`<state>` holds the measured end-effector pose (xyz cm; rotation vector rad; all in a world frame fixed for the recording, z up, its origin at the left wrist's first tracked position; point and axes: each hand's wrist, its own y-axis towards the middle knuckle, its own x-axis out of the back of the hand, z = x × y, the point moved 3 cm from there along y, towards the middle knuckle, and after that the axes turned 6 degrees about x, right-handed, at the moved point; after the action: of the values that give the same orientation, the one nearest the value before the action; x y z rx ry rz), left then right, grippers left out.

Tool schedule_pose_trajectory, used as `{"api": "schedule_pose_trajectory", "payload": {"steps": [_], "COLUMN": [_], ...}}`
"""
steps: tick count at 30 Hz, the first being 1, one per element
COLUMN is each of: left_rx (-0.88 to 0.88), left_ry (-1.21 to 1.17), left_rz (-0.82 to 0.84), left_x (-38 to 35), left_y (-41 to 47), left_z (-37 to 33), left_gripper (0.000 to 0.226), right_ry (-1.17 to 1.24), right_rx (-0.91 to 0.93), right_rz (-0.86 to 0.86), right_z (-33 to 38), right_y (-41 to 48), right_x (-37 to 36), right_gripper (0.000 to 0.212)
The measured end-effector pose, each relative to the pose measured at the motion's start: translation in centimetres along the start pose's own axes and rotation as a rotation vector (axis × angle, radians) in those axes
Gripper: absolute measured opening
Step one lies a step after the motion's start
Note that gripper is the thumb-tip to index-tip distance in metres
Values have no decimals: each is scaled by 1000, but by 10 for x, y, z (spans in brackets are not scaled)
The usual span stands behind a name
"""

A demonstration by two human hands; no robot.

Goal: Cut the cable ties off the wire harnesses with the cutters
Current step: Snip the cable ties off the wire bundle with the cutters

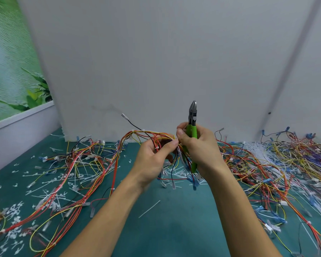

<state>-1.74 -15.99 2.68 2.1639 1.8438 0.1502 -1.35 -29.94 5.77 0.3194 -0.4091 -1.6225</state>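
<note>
Teal counter (165, 229) is buried in loose wires and snipped ties (44, 184). My left hand (152, 160) pinches a wire harness (146, 134) up mid-frame, with a white cable tie (157, 147) showing by the thumb. My right hand (198, 149) is wrapped round the green cutters (192, 115), nose up, blades together, off the wires. I reckon I'm between cuts. Next I'd tip the nose onto that tie.

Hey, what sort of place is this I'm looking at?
Probably a workbench in a wiring assembly or rework shop: a green mat strewn with coloured wire harnesses and snipped white cable ties, and the right hand holding green-handled cutters.
</note>
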Motion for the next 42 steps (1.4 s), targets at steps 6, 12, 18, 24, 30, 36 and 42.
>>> {"api": "schedule_pose_trajectory", "payload": {"steps": [6, 12, 18, 24, 30, 36, 42], "left_rx": [63, 107, 189, 294, 354, 358, 409], "left_ry": [-63, -13, 22, 91, 74, 13, -67], "left_rz": [14, 33, -48, -71, -139, -132, -122], "left_x": [-3, -3, 18, 42, 52, 56, 61], "left_y": [3, 5, 14, 18, 15, 17, 20], "left_z": [7, 16, 41, 77, 112, 121, 129], "left_gripper": [15, 15, 8, 9, 12, 17, 22], "right_ry": [143, 690, 751, 560, 673, 782, 445], "right_rx": [-211, -524, -550, -575, -454, -455, -173], "right_rz": [-64, -160, -19, -74, -153, -279, -211], "right_z": [-19, -50, -77, -124, -143, -153, -138], "right_y": [7, 11, -6, -36, -47, -44, -36], "right_x": [5, 4, -16, -31, -31, -12, 0], "right_gripper": [11, 15, 10, 13, 20, 18, 14]}}
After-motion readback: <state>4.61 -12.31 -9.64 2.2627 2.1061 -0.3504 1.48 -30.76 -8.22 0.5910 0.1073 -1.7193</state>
